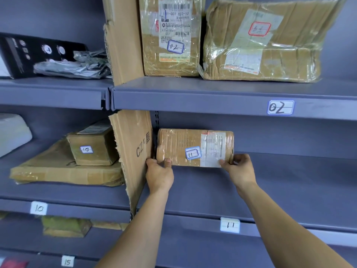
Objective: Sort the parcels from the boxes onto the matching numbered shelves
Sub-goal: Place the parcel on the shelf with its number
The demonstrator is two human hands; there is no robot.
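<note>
a person's left hand and right hand grip a brown taped parcel by its two lower corners, each thumb pressed on the front face and the fingers curled round the ends. the parcel stands on its long edge, a small sticker reading 11 facing out, on the grey shelf whose front edge carries a tag marked 11. it sits at the shelf's left end, just beside a torn cardboard divider. left of the divider, a small box lies on a flat package above a tag reading 10. one level up, two large parcels stand over a label marked 02.
</note>
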